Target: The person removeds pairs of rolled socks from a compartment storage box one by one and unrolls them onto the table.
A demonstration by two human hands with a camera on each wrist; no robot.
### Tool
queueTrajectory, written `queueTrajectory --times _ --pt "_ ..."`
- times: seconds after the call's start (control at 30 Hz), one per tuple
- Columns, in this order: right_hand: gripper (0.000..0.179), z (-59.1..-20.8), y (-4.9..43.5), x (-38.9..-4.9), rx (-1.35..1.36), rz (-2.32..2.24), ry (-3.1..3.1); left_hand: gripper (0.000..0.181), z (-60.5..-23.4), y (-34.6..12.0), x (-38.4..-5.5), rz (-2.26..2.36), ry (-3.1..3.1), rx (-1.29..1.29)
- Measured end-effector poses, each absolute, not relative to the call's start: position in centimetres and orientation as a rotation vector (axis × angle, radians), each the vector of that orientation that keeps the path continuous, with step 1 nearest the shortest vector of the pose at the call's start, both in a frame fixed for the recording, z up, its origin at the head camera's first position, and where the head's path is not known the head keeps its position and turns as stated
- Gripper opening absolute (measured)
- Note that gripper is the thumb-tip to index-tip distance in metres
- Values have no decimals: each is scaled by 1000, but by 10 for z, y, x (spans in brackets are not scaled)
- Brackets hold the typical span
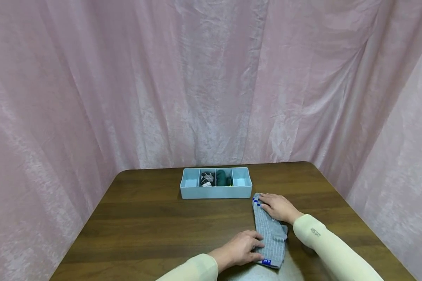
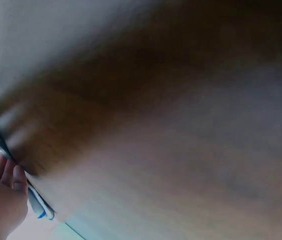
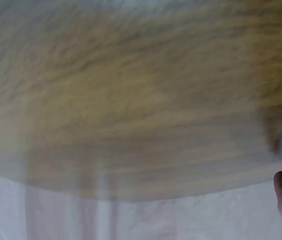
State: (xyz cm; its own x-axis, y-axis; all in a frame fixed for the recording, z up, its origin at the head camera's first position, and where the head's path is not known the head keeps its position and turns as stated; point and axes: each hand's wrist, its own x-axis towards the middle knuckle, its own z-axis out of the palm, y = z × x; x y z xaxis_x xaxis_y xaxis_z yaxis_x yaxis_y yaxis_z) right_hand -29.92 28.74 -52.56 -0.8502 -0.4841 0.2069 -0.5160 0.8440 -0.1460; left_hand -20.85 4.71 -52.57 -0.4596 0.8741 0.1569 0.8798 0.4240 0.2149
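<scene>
Table (image 1: 137, 218), left: open passage.
Far middle: divided box (image 1: 216, 192) blocks.
Right: left hand (image 1: 240, 248), right hand (image 1: 279, 207), grey sock (image 1: 272, 240) obstruct.

Head view, lower right: the bare right hand (image 1: 278, 207) hides part of the grey white-striped cloth (image 1: 271, 242); left wrist view, lower left: the edge crops the bare left hand (image 2: 2, 200), blur filling the centre

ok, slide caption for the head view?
Left hand and right hand on grey socks on a wooden table, blue divided tray farther back.
</scene>
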Motion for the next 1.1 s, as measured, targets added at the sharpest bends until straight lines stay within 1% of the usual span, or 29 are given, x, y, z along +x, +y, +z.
queueTrajectory --times 0.13,0.33,0.53,0.87,0.97,1.1 --pt "48 -525 288 -298 751 277 -3002 35 -526 48 -209 -408 -2634 -1622" --pt "47 -520 298 -294 716 276 -3050 36 -523 49 -208 -313 -2647 -1625" --pt "48 -519 324 -285 671 218 -3016 33 -517 39 -217 -234 -2697 -1600" --pt "32 -521 360 -269 646 0 -2754 36 -508 17 -248 -180 -2824 -1497" --pt "31 -522 367 -261 643 -47 -2705 36 -509 13 -254 -178 -2852 -1447" --pt "34 -525 373 -248 626 -27 -2700 36 -513 12 -257 -206 -2883 -1330"
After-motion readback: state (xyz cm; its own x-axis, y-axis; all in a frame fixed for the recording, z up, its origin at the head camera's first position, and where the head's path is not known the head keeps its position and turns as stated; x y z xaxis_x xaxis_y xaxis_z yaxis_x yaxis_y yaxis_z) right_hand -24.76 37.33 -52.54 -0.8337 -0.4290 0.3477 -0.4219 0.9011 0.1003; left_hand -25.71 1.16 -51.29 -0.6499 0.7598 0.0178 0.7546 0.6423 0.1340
